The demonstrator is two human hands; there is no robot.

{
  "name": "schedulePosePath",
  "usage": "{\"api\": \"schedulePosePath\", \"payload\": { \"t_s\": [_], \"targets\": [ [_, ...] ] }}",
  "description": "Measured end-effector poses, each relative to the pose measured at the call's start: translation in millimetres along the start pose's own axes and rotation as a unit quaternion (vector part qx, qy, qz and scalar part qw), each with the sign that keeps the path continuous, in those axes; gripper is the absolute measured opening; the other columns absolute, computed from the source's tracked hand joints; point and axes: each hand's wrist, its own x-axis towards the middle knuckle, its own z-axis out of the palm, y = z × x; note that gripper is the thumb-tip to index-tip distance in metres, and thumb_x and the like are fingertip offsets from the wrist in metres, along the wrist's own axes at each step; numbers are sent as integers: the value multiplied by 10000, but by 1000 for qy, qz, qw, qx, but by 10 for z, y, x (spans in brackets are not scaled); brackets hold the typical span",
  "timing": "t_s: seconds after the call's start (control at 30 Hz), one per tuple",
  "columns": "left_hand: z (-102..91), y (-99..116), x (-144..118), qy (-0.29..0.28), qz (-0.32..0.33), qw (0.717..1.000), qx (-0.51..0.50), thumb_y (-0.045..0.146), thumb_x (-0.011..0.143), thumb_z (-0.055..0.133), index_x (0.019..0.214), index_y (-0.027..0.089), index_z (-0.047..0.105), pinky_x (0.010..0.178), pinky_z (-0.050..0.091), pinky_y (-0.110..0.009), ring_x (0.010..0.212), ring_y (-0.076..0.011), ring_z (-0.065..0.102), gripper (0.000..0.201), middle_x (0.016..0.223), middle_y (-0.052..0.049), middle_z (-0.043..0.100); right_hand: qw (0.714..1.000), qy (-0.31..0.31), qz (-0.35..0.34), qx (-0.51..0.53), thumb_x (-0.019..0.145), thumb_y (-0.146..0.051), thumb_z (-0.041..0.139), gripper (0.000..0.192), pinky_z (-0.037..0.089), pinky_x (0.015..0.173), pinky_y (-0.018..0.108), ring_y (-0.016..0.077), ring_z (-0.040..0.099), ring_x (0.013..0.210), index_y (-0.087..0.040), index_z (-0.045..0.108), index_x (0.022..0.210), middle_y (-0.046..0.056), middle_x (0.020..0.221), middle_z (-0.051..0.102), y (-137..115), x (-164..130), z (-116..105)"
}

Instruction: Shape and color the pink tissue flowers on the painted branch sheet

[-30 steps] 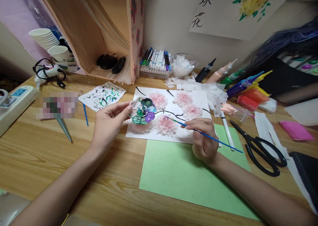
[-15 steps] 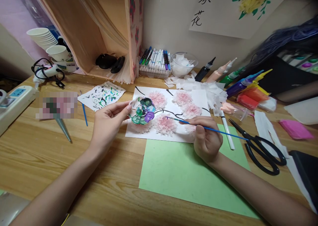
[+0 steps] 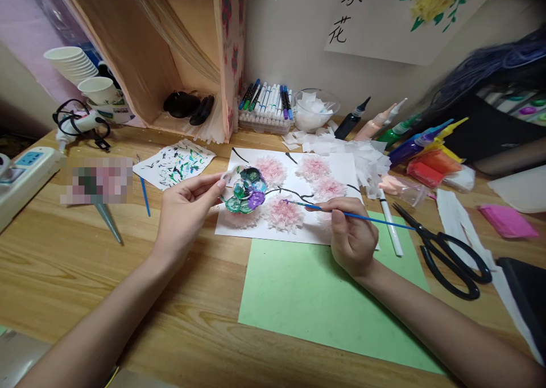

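Note:
Between thumb and fingers, my left hand [image 3: 187, 206] grips a flower-shaped paint palette [image 3: 243, 197] smeared with green, dark and purple paint. My right hand [image 3: 352, 228] pinches a thin blue paintbrush [image 3: 354, 214]; its purple-tinged tip points left, over a pink tissue flower just right of the palette. Under both lies a white sheet [image 3: 239, 237] bearing several fluffy pink flowers [image 3: 313, 168] and black painted branches. Palette and hands hide parts of the flowers. Whether the bristles touch the flower, I cannot tell. A green sheet [image 3: 307, 297] lies beneath the white one.
Black-handled scissors [image 3: 447, 251] and a white marker [image 3: 391, 228] lie at the right. Paint bottles [image 3: 352, 120], a glass bowl [image 3: 313, 110] and tissue scraps [image 3: 371, 160] stand behind. Left are a paint-dabbed paper [image 3: 179, 163], another brush [image 3: 145, 196] and a power strip [image 3: 32, 174].
My right hand and the brush have shifted slightly left, and the brush's rear end sits a little higher. My left hand with the palette has hardly moved.

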Motion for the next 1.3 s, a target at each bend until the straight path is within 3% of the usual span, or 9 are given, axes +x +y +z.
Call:
{"api": "schedulePosePath", "payload": {
  "t_s": [0.17, 0.3, 0.43, 0.77, 0.9, 1.1, 1.3],
  "targets": [
    [-3, -9, 2, 1, 5, 1000, -4, 425, 669, 793, 944, 184, 753, 728, 605, -262, 842, -180, 714, 368, 941, -58, 762, 999, 29, -17, 19, 920, -156, 466, 185, 490, 714, 349, 193, 628, 793, -219, 626, 988, 36, 818, 678, 1, 2, -4],
    [-4, -8, 4, -2, 6, 1000, -5, 412, 681, 789, 945, 192, 756, 733, 603, -248, 843, -170, 714, 346, 942, -53, 763, 1000, -3, -11, 13, 911, -138, 481, 183, 488, 731, 350, 193, 622, 817, -219, 623, 994, 39, 852, 684, -1, 3, -4],
    [-7, -8, 2, -3, 9, 1000, -4, 402, 691, 785, 952, 204, 758, 732, 602, -239, 832, -163, 715, 329, 941, -46, 764, 999, 21, -19, 24, 921, -160, 468, 176, 487, 715, 350, 192, 619, 800, -217, 621, 987, 37, 826, 679, 0, 5, 3],
    [-3, 1, -2, -4, -1, 1000, 2, 426, 680, 786, 967, 189, 753, 746, 607, -265, 847, -181, 715, 374, 956, -60, 761, 1000, 3, -14, 12, 918, -140, 470, 185, 489, 722, 359, 195, 615, 813, -223, 614, 1000, 40, 837, 687, -3, 14, 7],
    [-2, -1, -3, -10, -8, 1000, -4, 430, 675, 790, 960, 189, 754, 741, 602, -255, 839, -177, 714, 375, 955, -60, 761, 998, 29, -35, 40, 933, -179, 451, 177, 487, 696, 361, 202, 614, 802, -221, 606, 1008, 47, 829, 684, -6, 0, -12],
    [16, -15, 0, -25, -28, 999, -20, 423, 674, 793, 969, 176, 752, 743, 602, -271, 822, -179, 713, 387, 949, -72, 762, 983, -102, -146, 35, 976, -238, 365, 232, 489, 755, 353, 202, 613, 907, -218, 572, 1080, 66, 971, 718, -116, -38, -69],
    [37, -3, -28, -32, -31, 999, -27, 402, 676, 795, 951, 169, 751, 729, 587, -232, 807, -150, 704, 363, 917, -56, 767, 975, -150, -161, 31, 967, -202, 371, 234, 485, 771, 346, 205, 600, 942, -196, 537, 1131, 94, 1004, 721, -191, -4, -22]
  ]
}}
